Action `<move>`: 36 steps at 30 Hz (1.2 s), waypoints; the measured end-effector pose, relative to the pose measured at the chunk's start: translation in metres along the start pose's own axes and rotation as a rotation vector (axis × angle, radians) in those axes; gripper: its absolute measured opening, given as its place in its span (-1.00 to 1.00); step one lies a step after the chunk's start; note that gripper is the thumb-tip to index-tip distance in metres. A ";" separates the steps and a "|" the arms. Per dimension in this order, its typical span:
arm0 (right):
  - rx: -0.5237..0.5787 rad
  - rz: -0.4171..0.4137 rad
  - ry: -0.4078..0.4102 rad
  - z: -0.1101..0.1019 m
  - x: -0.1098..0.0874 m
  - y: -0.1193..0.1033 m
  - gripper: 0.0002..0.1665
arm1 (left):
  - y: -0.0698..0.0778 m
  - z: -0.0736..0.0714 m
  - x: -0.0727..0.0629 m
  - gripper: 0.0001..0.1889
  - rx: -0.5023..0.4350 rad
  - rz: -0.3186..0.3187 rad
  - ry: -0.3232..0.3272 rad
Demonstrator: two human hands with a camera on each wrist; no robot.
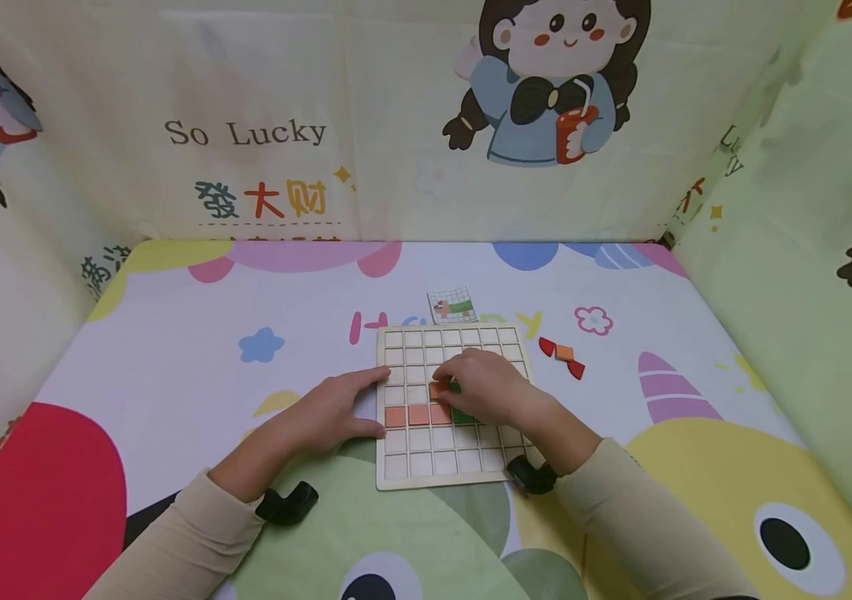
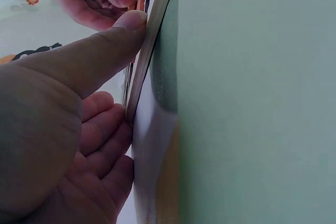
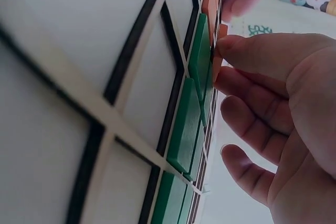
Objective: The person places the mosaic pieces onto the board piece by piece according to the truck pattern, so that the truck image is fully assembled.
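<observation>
A wooden grid board (image 1: 411,482) lies on the printed tablecloth in the head view. My left hand (image 1: 332,412) rests at its left edge, thumb and fingers extended; the left wrist view has the thumb (image 2: 105,59) against the rim. Over the middle of the grid, my right hand (image 1: 486,383) pinches an orange square tile (image 3: 224,30) between thumb and fingertips. Just below it runs a row of orange and pinkish tiles (image 1: 418,415). Several green tiles (image 3: 184,124) sit in the cells to the right, partly hidden by the right hand in the head view.
Right of the board lie two red curved-edged pieces (image 1: 576,369) and a loose orange square (image 1: 564,353). A small card (image 1: 452,306) with a gridded coloured picture lies at the board's far edge. Printed cloth walls (image 1: 396,125) stand behind and at both sides.
</observation>
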State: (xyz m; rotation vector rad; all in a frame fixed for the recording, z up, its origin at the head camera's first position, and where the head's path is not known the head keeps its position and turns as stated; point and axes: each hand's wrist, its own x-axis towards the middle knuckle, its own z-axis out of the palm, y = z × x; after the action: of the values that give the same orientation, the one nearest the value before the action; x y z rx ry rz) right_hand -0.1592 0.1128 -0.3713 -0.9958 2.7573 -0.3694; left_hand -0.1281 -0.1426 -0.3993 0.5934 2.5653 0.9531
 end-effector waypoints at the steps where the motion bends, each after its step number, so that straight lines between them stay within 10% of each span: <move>1: -0.002 -0.001 0.003 0.000 0.000 0.000 -0.73 | 0.000 0.000 0.000 -0.14 0.000 0.000 0.000; 36: 0.016 0.013 0.011 0.002 -0.006 -0.003 -0.79 | 0.002 -0.001 -0.001 -0.14 0.002 -0.003 0.001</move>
State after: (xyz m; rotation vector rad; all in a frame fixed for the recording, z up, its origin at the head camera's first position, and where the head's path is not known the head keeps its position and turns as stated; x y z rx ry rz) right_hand -0.1527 0.1139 -0.3720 -0.9752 2.7652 -0.3952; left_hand -0.1273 -0.1420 -0.3972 0.5892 2.5673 0.9504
